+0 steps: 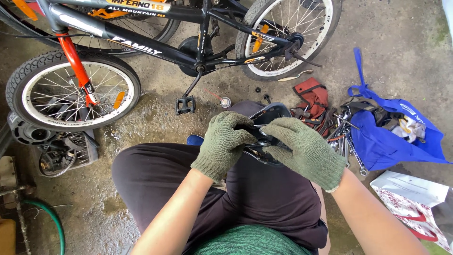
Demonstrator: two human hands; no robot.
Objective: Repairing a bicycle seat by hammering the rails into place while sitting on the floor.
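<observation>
Concrete floor point(155, 113) is seen behind; a black bicycle saddle point(266, 123) is clasped at frame centre by left hand point(222, 144) and right hand point(306, 151), both gloved, fingers curled.

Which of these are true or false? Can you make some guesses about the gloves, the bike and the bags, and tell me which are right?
1. Both hands wear green knitted gloves. True: the left hand and right hand are both gloved.
2. The hands hold a black bicycle saddle. True.
3. The bicycle has a yellow fork. False: the fork is red-orange.
4. The blue bag lies on the person's left. False: it is on their right, beside the spanners.
5. A pedal hangs near the wet floor. True.
</observation>
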